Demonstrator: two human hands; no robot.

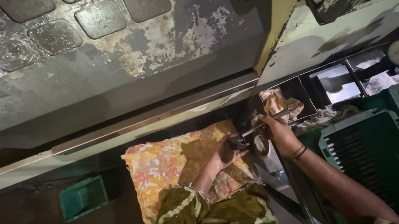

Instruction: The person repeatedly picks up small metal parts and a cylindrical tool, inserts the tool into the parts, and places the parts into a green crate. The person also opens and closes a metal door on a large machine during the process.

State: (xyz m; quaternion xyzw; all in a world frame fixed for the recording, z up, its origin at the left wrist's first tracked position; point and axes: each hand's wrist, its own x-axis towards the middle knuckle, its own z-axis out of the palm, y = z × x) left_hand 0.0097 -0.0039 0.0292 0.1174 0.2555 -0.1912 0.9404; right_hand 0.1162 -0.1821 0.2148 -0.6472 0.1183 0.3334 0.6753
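Two hands were down in a pretty dim spot when I looked, so bear with me. Biggest thing was the worn grey machine body (pixel 115 68) with its peeling paint, then the green crates (pixel 378 150) off to the right, then the orange floral cloth (pixel 174 163) spread below. My left hand (pixel 224 154) rested on that cloth, fingers curled round a small dark block (pixel 237 141) at the lower end of the tool. My right hand (pixel 281 134) was closed around a slim metal rod (pixel 265 124), gripping mid-shaft. The rod's long axis ran diagonally, low end at the block, top end pointing up-right toward the dark tray (pixel 305 96). I'd guess it's stiff steel, light-ish, maybe oily (hard to tell in that light), so holding near the middle seemed sensible.
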